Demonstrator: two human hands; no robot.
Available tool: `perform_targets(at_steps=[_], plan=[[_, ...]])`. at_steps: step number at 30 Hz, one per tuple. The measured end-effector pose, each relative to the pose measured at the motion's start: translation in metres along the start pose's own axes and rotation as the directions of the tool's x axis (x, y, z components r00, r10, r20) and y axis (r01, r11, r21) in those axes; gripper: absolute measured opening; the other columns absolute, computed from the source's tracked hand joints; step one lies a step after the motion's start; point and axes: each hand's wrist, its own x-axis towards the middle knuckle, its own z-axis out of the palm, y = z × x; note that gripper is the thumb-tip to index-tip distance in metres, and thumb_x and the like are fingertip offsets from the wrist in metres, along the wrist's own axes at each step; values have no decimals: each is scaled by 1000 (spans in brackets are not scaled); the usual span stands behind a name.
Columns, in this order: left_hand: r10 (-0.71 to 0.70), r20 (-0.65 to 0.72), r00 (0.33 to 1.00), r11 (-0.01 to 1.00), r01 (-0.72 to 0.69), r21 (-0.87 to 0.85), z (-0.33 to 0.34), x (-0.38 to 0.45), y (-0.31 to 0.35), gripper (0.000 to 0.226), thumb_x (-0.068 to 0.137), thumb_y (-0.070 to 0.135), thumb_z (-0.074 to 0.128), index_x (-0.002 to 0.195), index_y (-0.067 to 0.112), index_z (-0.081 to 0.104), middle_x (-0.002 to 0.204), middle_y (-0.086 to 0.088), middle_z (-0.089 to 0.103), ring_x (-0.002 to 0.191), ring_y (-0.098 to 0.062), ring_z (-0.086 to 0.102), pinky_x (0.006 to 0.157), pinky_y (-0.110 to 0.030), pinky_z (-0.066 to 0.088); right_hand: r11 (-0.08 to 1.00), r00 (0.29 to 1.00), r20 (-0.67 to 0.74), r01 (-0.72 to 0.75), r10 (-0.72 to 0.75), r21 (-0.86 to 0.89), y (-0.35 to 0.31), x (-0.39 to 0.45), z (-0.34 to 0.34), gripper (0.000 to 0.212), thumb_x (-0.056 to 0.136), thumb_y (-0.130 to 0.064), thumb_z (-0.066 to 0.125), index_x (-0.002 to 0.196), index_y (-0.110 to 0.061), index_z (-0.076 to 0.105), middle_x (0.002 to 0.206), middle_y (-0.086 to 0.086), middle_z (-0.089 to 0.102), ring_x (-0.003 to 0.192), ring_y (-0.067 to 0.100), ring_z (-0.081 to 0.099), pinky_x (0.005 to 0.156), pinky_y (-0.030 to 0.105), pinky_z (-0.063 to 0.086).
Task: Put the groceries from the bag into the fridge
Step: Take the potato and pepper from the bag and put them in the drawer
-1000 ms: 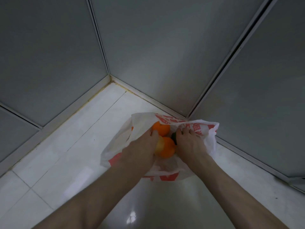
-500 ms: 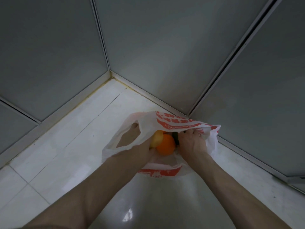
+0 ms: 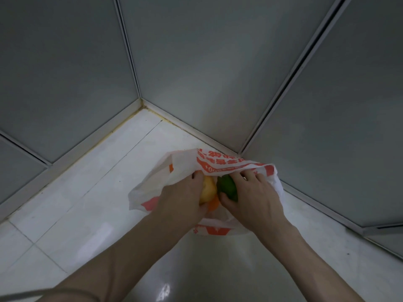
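Observation:
A white plastic bag with red-orange print lies open on the white floor in a corner. My left hand is inside its mouth, fingers wrapped around a yellow fruit. My right hand grips a green fruit right beside it. Below and between the two fruits a sliver of an orange shows in the bag. The rest of the bag's contents is hidden by my hands and the bag's upper flap.
Grey panels with pale metal frames rise on the left, behind and to the right of the bag, which lies close against the back one. White glossy floor tiles spread to the left and toward me.
The green fruit has come up into view in my right hand. My left hand has closed around the yellow fruit, and the orange has become mostly covered. The bag's flap has shifted.

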Motion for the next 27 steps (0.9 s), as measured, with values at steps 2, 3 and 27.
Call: perform_targets(at_steps=[2,3,27], plan=[[0,-14,1000,1000,0,-31,-3,-3,3,68,87,64,64,143,36,39,138,15,55,120,-16,61,102,-33,55,1000,1000,-21,8,-8,20,-1,-4,-9,65,96,-71,46,152,-38,40,156,-7,48,139,22,51,115,41,46],[-1,-20,1000,999,0,-54,-5,-7,5,67,87,63,64,143,36,39,135,14,57,118,-17,63,100,-35,56,1000,1000,-20,15,-14,27,-1,-6,-16,65,95,-72,46,151,-38,41,155,-8,49,137,21,52,112,40,48],[-277,-135,951,925,226,-307,-523,-256,208,71,81,58,76,142,32,48,126,10,50,113,-10,53,87,-20,42,963,982,-158,141,-106,228,-100,-246,-555,61,80,-56,76,132,-30,57,130,-8,57,98,23,60,72,31,52]])
